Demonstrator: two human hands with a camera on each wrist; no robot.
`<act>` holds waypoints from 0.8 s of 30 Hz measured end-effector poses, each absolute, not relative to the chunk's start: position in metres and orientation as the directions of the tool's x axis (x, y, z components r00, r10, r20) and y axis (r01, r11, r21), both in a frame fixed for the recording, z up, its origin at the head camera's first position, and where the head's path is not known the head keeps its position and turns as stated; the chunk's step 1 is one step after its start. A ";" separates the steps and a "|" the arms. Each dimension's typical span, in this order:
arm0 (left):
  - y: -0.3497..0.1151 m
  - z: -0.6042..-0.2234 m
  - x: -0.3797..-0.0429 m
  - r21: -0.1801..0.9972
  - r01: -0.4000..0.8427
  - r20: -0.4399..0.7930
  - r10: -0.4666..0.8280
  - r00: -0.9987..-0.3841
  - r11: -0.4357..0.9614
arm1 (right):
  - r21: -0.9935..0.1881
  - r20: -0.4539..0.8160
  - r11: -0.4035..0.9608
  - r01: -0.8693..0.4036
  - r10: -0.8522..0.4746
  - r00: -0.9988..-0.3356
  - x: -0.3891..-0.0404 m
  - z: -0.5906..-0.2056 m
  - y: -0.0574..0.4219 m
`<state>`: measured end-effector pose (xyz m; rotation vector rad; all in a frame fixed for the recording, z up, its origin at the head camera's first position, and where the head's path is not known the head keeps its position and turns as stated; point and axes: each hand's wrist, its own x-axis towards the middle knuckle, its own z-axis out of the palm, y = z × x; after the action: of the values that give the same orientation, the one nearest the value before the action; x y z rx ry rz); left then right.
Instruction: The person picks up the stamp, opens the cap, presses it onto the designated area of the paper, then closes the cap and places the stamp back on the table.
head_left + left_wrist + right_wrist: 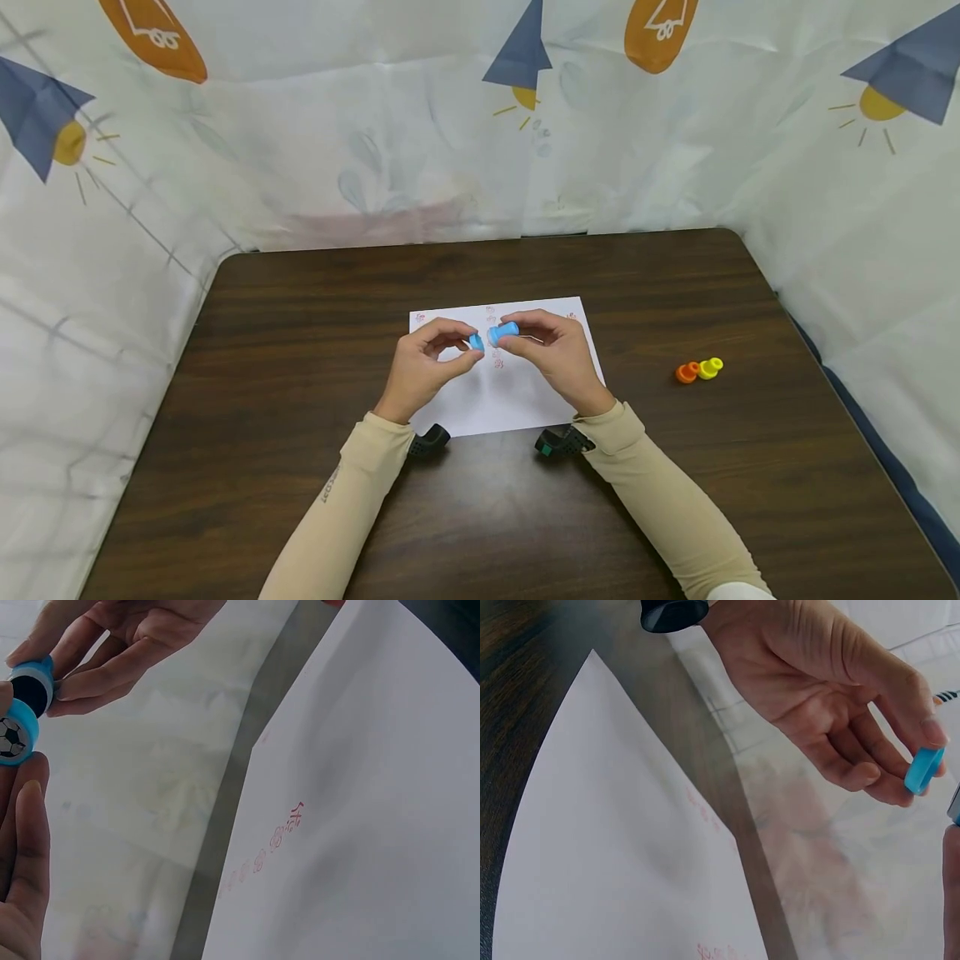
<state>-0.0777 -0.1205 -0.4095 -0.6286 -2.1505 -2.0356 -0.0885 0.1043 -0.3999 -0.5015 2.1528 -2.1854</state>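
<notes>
Over a white sheet of paper (487, 408) bearing small red stamped prints, both hands are raised close together. My left hand (427, 367) pinches a small round blue cap (924, 771) between thumb and fingers. A blue toy stamp (504, 332) is held by my right hand (551, 350), its thumb below and fingers above. Cap and stamp face each other with a narrow gap between them in the head view. In the left wrist view, a soccer ball picture (11, 739) shows on a blue round face, beside a dark band.
To the right on the dark wooden table (750, 483) an orange stamp (686, 372) and a yellow stamp (710, 368) stand side by side. A white printed curtain (300, 150) encloses the table's back and sides. Black wrist devices (429, 440) sit under both wrists.
</notes>
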 end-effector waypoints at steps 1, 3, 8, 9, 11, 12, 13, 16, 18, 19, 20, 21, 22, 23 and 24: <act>-0.120 -0.410 -0.078 0.929 0.371 0.360 0.222 -0.906 0.009 | -0.979 0.204 -0.042 -0.200 -0.247 -0.947 -0.088 -0.400 0.104; -0.119 -0.410 -0.077 0.930 0.369 0.359 0.229 -0.905 0.001 | -0.979 0.203 -0.043 -0.199 -0.248 -0.947 -0.088 -0.400 0.104; -0.118 -0.412 -0.077 0.932 0.364 0.354 0.240 -0.904 -0.005 | -0.981 0.194 -0.036 -0.192 -0.251 -0.948 -0.087 -0.400 0.103; -0.118 -0.412 -0.077 0.932 0.363 0.353 0.241 -0.904 -0.003 | -0.981 0.192 -0.034 -0.190 -0.253 -0.948 -0.087 -0.400 0.103; -0.117 -0.412 -0.077 0.933 0.360 0.349 0.242 -0.905 0.001 | -0.982 0.188 -0.033 -0.186 -0.256 -0.948 -0.087 -0.401 0.102; -0.117 -0.412 -0.077 0.934 0.357 0.346 0.241 -0.907 0.004 | -0.982 0.186 -0.034 -0.184 -0.257 -0.948 -0.087 -0.401 0.101; -0.117 -0.412 -0.076 0.935 0.354 0.342 0.241 -0.908 0.006 | -0.983 0.184 -0.034 -0.181 -0.257 -0.949 -0.086 -0.401 0.101; -0.117 -0.412 -0.076 0.938 0.346 0.335 0.240 -0.911 0.006 | -0.983 0.181 -0.037 -0.177 -0.255 -0.950 -0.086 -0.400 0.100; -0.116 -0.411 -0.076 0.939 0.345 0.333 0.239 -0.912 0.006 | -0.984 0.179 -0.040 -0.175 -0.256 -0.950 -0.086 -0.400 0.100; -0.116 -0.412 -0.076 0.938 0.345 0.335 0.239 -0.912 0.004 | -0.984 0.178 -0.043 -0.173 -0.256 -0.950 -0.085 -0.400 0.100; -0.116 -0.412 -0.076 0.938 0.347 0.336 0.239 -0.911 0.004 | -0.984 0.177 -0.045 -0.172 -0.258 -0.950 -0.085 -0.400 0.100; -0.116 -0.412 -0.076 0.937 0.350 0.339 0.239 -0.910 0.003 | -0.984 0.176 -0.047 -0.170 -0.259 -0.950 -0.085 -0.400 0.100; -0.116 -0.412 -0.076 0.936 0.352 0.341 0.240 -0.909 0.001 | -0.984 0.176 -0.049 -0.169 -0.262 -0.949 -0.085 -0.400 0.100; -0.115 -0.412 -0.076 0.935 0.353 0.344 0.240 -0.908 -0.002 | -0.985 0.175 -0.050 -0.167 -0.264 -0.949 -0.085 -0.401 0.100; -0.115 -0.412 -0.076 0.936 0.353 0.343 0.241 -0.908 -0.004 | -0.985 0.173 -0.053 -0.165 -0.266 -0.948 -0.085 -0.401 0.099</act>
<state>-0.0757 -0.1152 -0.4118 -0.6445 -2.1564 -2.0716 -0.0855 0.0994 -0.4010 -0.4810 2.1116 -2.1762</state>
